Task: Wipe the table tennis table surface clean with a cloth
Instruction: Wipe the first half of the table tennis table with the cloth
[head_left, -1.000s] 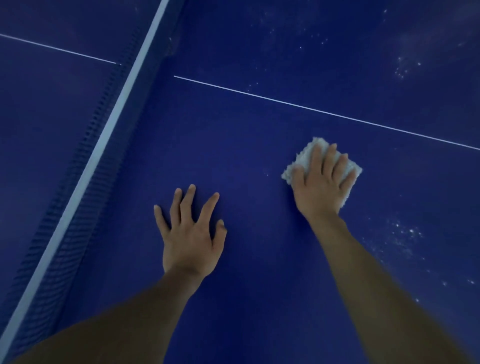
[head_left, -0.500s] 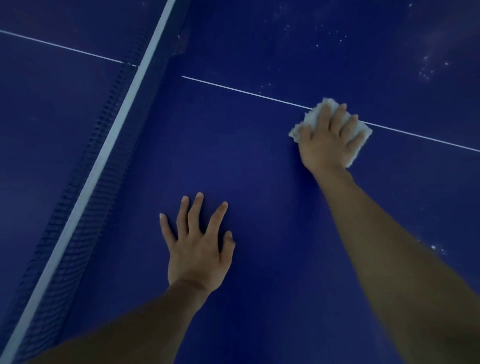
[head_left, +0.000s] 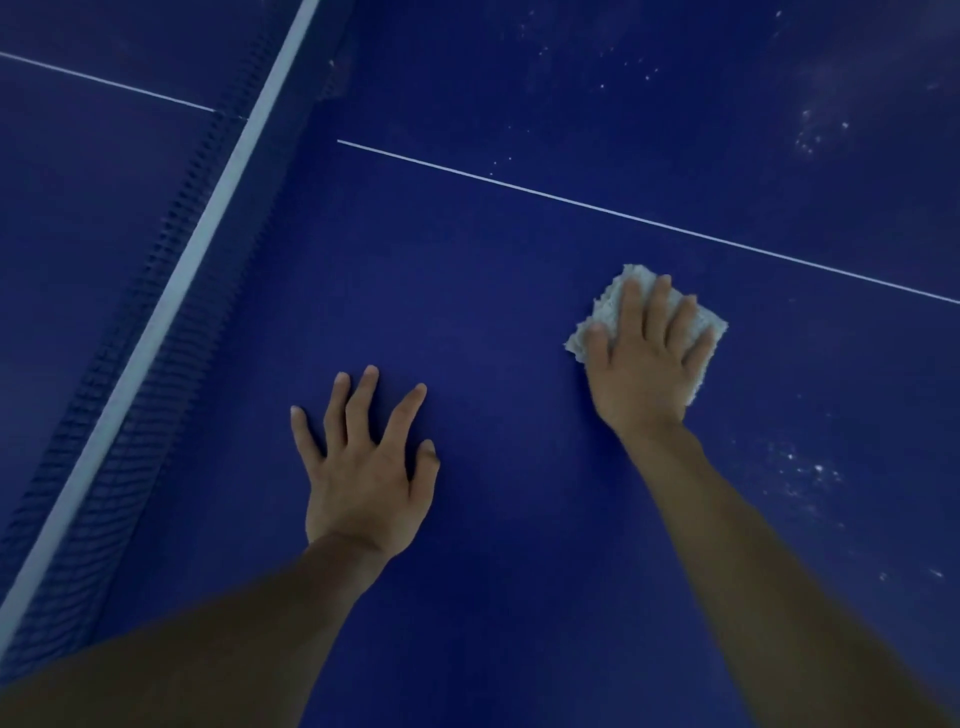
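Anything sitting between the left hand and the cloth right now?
No. In the head view only bare blue table surface separates the left hand from the cloth under the right hand; the white specks lie elsewhere.

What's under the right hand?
The right hand presses a white cloth flat on the blue table; the cloth's edges show around the straight fingers. The cloth's middle and the table patch beneath it are covered.
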